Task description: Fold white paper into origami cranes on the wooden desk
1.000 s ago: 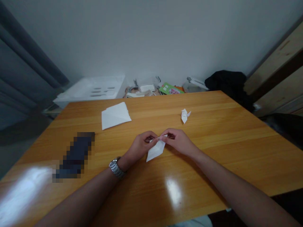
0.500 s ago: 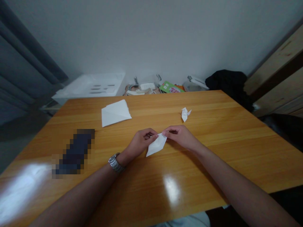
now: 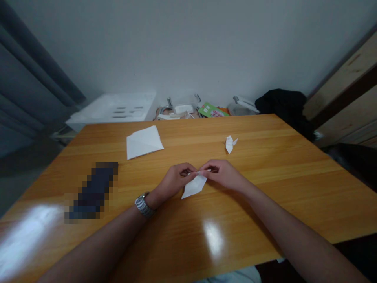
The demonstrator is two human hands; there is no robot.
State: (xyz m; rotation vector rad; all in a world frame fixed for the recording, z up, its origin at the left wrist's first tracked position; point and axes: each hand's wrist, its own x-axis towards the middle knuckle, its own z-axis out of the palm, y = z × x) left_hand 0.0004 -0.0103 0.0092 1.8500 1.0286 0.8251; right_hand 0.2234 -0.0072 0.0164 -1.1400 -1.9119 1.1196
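A small folded sheet of white paper [image 3: 194, 186] is held just above or on the wooden table, its lower corner pointing toward me. My left hand [image 3: 176, 177], with a metal watch on the wrist, pinches its upper left edge. From the other side my right hand [image 3: 222, 173] pinches the upper right edge, thumb on top. The thumbs nearly meet at the top of the paper and hide that edge. Beyond my right hand stands a small folded white paper figure [image 3: 230, 144].
On the wooden table [image 3: 188, 137], a stack of white paper [image 3: 144, 142] lies at the back left. A pixelated dark object [image 3: 96, 188] is at the left. Behind the table are a white tray [image 3: 118, 108], a green booklet [image 3: 212, 110] and black cloth [image 3: 281, 104].
My right hand has shifted slightly left and down, its thumb now close to my left thumb. The top edge of the paper is more covered by the fingers.
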